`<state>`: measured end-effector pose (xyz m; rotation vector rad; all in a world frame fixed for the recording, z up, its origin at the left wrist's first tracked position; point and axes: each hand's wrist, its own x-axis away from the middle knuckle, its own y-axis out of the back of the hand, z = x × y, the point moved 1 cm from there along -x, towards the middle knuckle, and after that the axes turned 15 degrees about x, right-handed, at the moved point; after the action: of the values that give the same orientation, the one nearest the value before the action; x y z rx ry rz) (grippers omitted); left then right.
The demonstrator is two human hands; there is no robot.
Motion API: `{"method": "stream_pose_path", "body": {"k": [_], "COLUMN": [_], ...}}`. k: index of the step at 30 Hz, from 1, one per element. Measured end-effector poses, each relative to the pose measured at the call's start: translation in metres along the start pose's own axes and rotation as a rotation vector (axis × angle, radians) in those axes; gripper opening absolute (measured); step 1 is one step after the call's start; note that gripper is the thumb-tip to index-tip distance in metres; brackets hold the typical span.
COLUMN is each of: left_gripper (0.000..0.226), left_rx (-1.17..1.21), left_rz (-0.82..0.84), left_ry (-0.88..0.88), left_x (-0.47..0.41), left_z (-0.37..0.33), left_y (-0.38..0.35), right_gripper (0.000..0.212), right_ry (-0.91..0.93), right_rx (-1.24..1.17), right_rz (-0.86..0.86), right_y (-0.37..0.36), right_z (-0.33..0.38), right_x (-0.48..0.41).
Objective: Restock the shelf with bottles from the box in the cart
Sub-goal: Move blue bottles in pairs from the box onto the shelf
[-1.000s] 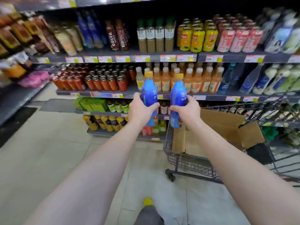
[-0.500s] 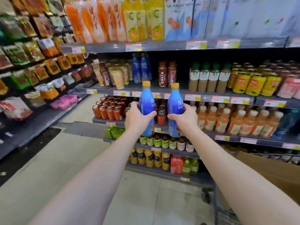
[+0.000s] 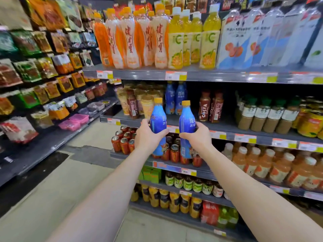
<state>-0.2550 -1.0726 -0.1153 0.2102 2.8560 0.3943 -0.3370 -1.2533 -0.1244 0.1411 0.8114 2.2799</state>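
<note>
**A:** Where do they go?
**B:** Onto the shelf. The stocked blue bottles stand far, just above and between the hands.
**A:** Grip?
**B:** The left hand is clamped on the left bottle and the right hand on the right bottle. Both bottles are upright, neither clearly nearer. Cart and box are out of view.

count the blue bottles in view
4 blue bottles: one in the left hand, one in the right hand, two side by side on the shelf behind them. More may be hidden further back.
</note>
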Motion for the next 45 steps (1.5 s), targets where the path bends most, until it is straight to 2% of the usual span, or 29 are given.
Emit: {"method": "stream_pose_path", "body": {"k": [6,11,16,20,30,37,45], "left_gripper": [0.072,0.083,0.07,0.064,0.078,0.063,0.061], "left_rx": [-0.015,-0.037,-0.02,-0.008,0.003,0.057,0.085], "left_rz": [0.03,0.042,0.074,0.125,0.215,0.274,0.347], "left_ry": [-0.008,0.004,-0.005,-0.022,-0.126,-0.131,-0.159], "left_x": [-0.069,-0.128,-0.164,-0.177,-0.21,-0.225,-0.237], "left_z": [0.023,0.039,0.045,0.054,0.074,0.085,0.086], "left_y": [-0.013,-0.016,-0.013,-0.012,-0.004,0.014,0.015], "right_gripper": [0.059,0.064,0.064,0.064,0.067,0.073,0.069], "right_ry": [0.016,0.025,0.028,0.022,-0.023,-0.058,-0.063], "right_rx": [0.01,-0.039,-0.061,-0.1,-0.048,0.045,0.089], "right_rz": [-0.007,-0.029,-0.093,-0.121,-0.227,-0.281,-0.328], "right_y": [-0.047,-0.077,-0.1,-0.115,-0.16,-0.171,-0.178], "right_z": [0.024,0.052,0.064,0.068,0.059,0.056,0.054], "right_x": [-0.073,-0.134,-0.175,-0.192,-0.218,-0.235,-0.24]}}
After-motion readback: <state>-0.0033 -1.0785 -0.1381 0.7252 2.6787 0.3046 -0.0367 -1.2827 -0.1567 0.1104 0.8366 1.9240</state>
